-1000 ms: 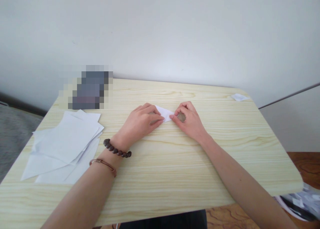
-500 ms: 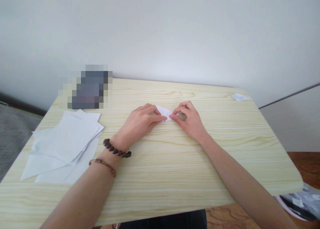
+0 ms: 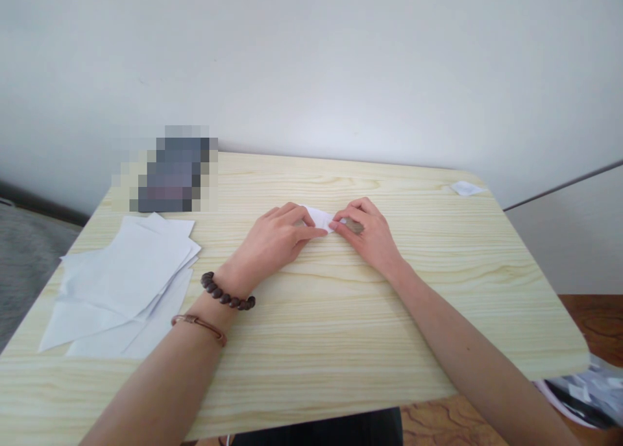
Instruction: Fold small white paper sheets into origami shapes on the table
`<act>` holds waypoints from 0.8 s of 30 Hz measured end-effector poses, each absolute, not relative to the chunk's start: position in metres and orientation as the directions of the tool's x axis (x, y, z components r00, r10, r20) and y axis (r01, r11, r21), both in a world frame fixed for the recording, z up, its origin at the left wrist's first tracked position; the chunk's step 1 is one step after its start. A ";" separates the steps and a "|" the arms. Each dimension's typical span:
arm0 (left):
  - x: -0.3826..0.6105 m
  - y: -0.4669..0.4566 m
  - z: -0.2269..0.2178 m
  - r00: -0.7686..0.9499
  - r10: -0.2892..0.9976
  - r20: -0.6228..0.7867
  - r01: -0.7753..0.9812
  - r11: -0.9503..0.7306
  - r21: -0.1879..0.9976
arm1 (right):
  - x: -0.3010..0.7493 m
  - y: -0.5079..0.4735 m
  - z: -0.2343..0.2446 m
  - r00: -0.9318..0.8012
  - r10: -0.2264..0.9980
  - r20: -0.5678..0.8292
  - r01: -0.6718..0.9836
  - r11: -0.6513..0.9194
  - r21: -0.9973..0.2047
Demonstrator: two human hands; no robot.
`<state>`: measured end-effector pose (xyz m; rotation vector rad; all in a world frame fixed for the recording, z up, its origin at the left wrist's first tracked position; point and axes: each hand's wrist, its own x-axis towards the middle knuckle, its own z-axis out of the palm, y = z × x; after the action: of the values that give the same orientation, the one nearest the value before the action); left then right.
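A small piece of folded white paper (image 3: 318,218) is at the middle of the table, between my two hands. My left hand (image 3: 278,235) grips its left part, with the thumb stretched along the near edge and the fingers curled behind. At the paper's right end, my right hand (image 3: 366,230) pinches it between thumb and index finger. My fingers cover both ends of the paper, so its full shape is hidden. A beaded bracelet (image 3: 228,292) and a copper-coloured bangle (image 3: 199,328) circle my left wrist.
Loose white paper sheets (image 3: 126,277) lie overlapping on the table's left side. Behind them is a dark, pixelated object (image 3: 172,176). A small folded white paper piece (image 3: 466,188) lies at the far right corner of the wood-grain table (image 3: 341,355). A pale wall (image 3: 341,63) borders the back.
My left thumb has slid slightly to the right along the paper's near edge. My right hand keeps its pinch in almost the same spot.
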<state>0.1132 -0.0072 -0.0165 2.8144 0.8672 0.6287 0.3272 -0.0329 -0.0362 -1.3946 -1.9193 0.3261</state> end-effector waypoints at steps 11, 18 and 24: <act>0.114 -0.008 -0.018 0.732 0.581 0.356 0.518 -0.814 0.264 | 0.328 -0.035 -0.034 -0.139 0.916 0.376 0.715 0.355 -0.602; 0.113 -0.008 -0.017 0.732 0.585 0.350 0.520 -0.811 0.268 | 0.327 -0.033 -0.036 -0.088 0.935 0.345 0.743 0.292 -0.602; 0.114 -0.009 -0.014 0.734 0.585 0.345 0.526 -0.811 0.257 | 0.327 -0.033 -0.036 -0.078 0.939 0.336 0.748 0.278 -0.603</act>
<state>0.1141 -0.0089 -0.0141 2.7919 0.8992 0.6274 0.3266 -0.0327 -0.0358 -1.5183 -1.8724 0.3596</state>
